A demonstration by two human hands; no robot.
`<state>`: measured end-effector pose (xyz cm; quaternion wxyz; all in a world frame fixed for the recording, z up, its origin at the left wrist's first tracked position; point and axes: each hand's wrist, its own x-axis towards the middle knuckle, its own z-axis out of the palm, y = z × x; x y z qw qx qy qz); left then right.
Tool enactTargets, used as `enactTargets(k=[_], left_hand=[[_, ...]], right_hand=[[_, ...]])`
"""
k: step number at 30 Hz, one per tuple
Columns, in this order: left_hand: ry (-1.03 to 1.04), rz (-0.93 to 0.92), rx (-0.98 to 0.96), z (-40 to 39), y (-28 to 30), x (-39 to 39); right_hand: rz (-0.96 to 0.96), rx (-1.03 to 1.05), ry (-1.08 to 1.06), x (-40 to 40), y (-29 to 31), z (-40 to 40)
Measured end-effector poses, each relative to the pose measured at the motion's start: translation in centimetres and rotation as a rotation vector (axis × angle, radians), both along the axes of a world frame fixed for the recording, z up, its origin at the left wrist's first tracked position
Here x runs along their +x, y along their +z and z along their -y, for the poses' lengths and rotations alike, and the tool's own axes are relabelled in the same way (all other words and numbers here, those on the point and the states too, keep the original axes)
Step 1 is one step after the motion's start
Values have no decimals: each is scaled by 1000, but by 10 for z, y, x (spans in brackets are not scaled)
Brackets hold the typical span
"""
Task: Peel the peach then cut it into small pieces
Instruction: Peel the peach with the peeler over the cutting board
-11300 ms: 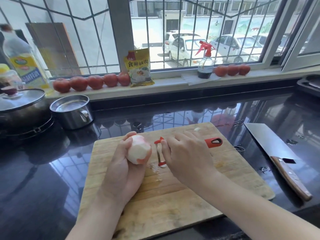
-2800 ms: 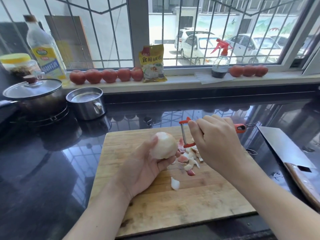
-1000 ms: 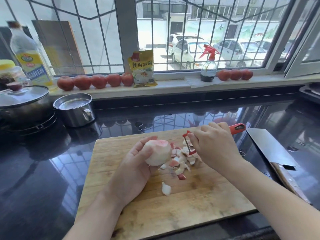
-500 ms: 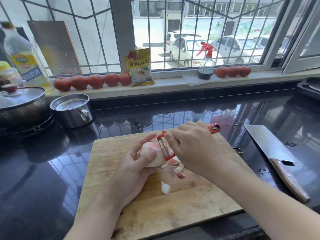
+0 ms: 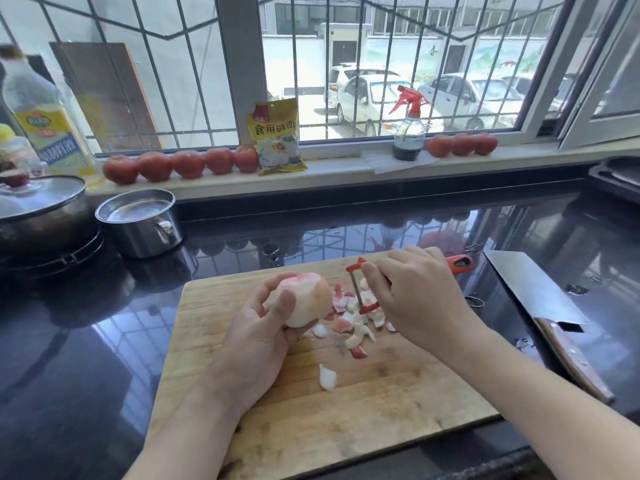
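My left hand [image 5: 254, 344] grips a mostly peeled peach [image 5: 306, 297] above the wooden cutting board [image 5: 381, 410]; pale flesh shows, with a pink patch on top. My right hand [image 5: 420, 299] holds a red-handled peeler [image 5: 360, 289], its blade just right of the peach and apart from it. A heap of pink and white peel scraps [image 5: 356, 322] lies on the board under the peeler, with one scrap [image 5: 327, 377] nearer to me.
A cleaver [image 5: 540, 306] with a wooden handle lies on the black counter right of the board. A steel pot [image 5: 142, 226] and a lidded pan [image 5: 38, 216] stand at the left. Tomatoes [image 5: 187, 164], a yellow packet [image 5: 277, 136] and a spray bottle [image 5: 408, 129] line the windowsill.
Half a second ago the peeler blade lay against the peach; now my right hand has drawn it off to the right. More peel lies on the board than earlier.
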<state>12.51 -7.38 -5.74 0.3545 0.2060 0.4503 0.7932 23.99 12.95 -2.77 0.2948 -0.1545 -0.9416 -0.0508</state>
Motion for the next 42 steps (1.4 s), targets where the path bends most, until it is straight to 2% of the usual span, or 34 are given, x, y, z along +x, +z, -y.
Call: enactTargets(k=[4, 6, 11, 16, 19, 21, 24, 28, 31, 35, 40, 42], left_hand=[[71, -66, -47, -4, -4, 0], [93, -87, -55, -5, -6, 0], [76, -141, -96, -3, -9, 1], [71, -203, -150, -2, -9, 1], [21, -122, -101, -1, -8, 1], [13, -65, -74, -1, -5, 1], [14, 2, -28, -2, -2, -1], [40, -1, -23, -3, -1, 2], [50, -50, -47, -4, -5, 3], [74, -75, -54, -5, -7, 3], [17, -75, -51, -4, -6, 2], [-11, -19, -20, -1, -4, 1]], right_hand=[[-199, 54, 68, 1, 4, 36], [-227, 96, 73, -2, 7, 48], [-155, 172, 46, -10, 7, 55], [-198, 205, 12, -20, 9, 21], [-72, 236, -143, -20, 5, -15], [-67, 225, -181, -14, 1, -27], [-116, 199, -120, -9, -1, -20], [-173, 24, 9, -9, 6, 12], [-168, 73, 92, -10, 11, 41], [-132, 180, 98, -17, 15, 53], [-135, 138, 75, -21, 11, 34], [-92, 194, -4, -21, 7, 12]])
